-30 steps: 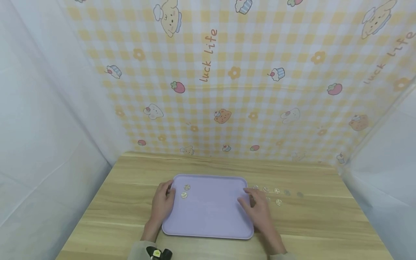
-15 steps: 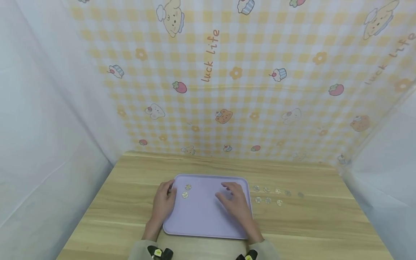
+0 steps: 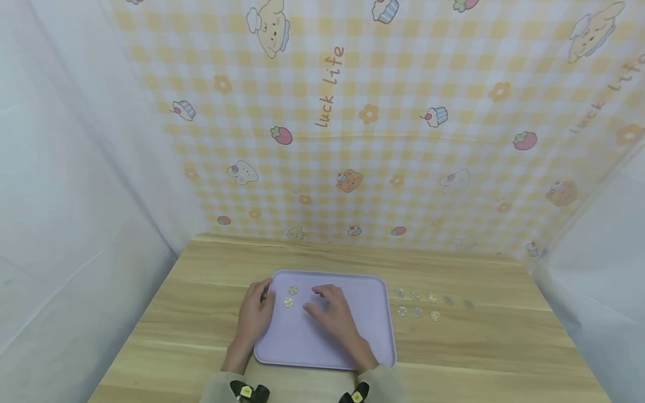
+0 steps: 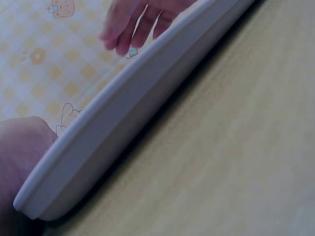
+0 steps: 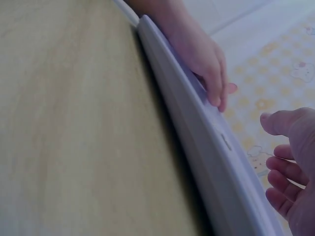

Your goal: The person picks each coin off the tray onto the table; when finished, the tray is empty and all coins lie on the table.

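Observation:
A shallow lilac tray [image 3: 347, 347] lies on the wooden table. My left hand [image 3: 254, 316] holds its left edge, thumb at the rim and fingers along the outer side; part of this hand [image 5: 202, 59] also shows in the right wrist view. Two shiny coins [image 3: 288, 302] lie inside the tray near that hand. Above the middle of the tray hovers my right hand [image 3: 335, 316], thumb and fingers apart. In the right wrist view, nothing shows between the thumb and bent fingers of this hand [image 5: 290, 162].
To the right of the tray, several coins [image 3: 417, 312] lie flat on the table [image 3: 468, 347] in two rows, some dull and greyish. A checked cloth [image 3: 322, 151] hangs behind the table, with white sheets [image 3: 75, 196] at the sides.
My right hand has moved left from the tray's right edge to above its middle, uncovering coins on the table. The left hand keeps its place at the left edge.

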`<state>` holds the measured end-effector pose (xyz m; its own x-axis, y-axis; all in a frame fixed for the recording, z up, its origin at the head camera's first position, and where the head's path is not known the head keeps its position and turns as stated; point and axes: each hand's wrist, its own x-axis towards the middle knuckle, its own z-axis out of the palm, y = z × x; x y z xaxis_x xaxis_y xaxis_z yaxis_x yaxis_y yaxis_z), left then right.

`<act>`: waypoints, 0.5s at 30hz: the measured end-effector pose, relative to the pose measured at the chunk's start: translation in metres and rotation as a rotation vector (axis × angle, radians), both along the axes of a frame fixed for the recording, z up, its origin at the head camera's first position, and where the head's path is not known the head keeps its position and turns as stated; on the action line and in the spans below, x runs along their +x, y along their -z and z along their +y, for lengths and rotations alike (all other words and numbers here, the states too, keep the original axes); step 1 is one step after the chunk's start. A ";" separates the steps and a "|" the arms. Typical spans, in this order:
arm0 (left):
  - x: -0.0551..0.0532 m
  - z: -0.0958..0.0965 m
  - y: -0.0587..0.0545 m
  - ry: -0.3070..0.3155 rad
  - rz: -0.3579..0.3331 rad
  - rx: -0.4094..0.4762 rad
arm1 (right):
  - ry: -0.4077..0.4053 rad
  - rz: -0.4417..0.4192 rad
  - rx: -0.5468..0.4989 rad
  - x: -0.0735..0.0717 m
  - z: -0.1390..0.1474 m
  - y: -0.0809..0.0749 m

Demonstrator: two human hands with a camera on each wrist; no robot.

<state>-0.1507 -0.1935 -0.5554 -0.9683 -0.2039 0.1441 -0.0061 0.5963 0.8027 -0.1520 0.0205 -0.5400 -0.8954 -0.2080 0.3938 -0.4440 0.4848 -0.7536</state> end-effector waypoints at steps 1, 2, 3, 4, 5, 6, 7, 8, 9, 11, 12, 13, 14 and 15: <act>0.000 0.001 0.000 0.000 0.002 -0.002 | -0.003 0.009 0.007 0.000 -0.003 0.002; 0.000 0.001 0.000 -0.001 0.003 -0.002 | -0.007 0.020 0.011 0.000 -0.006 0.003; 0.000 0.001 -0.001 -0.001 0.004 0.000 | -0.007 0.026 0.018 0.000 -0.009 0.005; 0.000 0.002 -0.001 -0.001 0.005 0.000 | -0.005 0.029 0.024 0.000 -0.012 0.006; 0.000 0.002 -0.001 0.000 0.005 0.000 | -0.005 0.030 0.025 0.000 -0.014 0.007; 0.000 0.002 -0.001 0.001 0.006 -0.002 | -0.002 0.027 0.026 0.000 -0.017 0.008; 0.001 0.002 -0.002 0.001 0.005 -0.001 | 0.002 0.028 0.028 -0.001 -0.019 0.009; 0.001 0.002 -0.002 0.002 0.004 0.001 | 0.008 0.026 0.029 -0.002 -0.022 0.010; 0.001 0.002 -0.002 0.004 0.004 0.000 | 0.017 0.018 0.033 -0.003 -0.024 0.012; 0.001 0.002 -0.002 0.003 0.006 0.003 | 0.030 0.024 0.032 -0.004 -0.029 0.014; 0.001 0.002 -0.002 0.004 0.008 0.007 | 0.037 0.025 0.035 -0.005 -0.032 0.015; 0.001 0.001 -0.002 0.002 0.012 0.009 | 0.042 0.030 0.038 -0.006 -0.034 0.016; 0.001 0.001 -0.002 0.001 0.015 0.009 | 0.048 0.033 0.043 -0.006 -0.037 0.017; 0.000 0.001 -0.002 0.001 0.019 0.007 | 0.055 0.038 0.048 -0.006 -0.039 0.018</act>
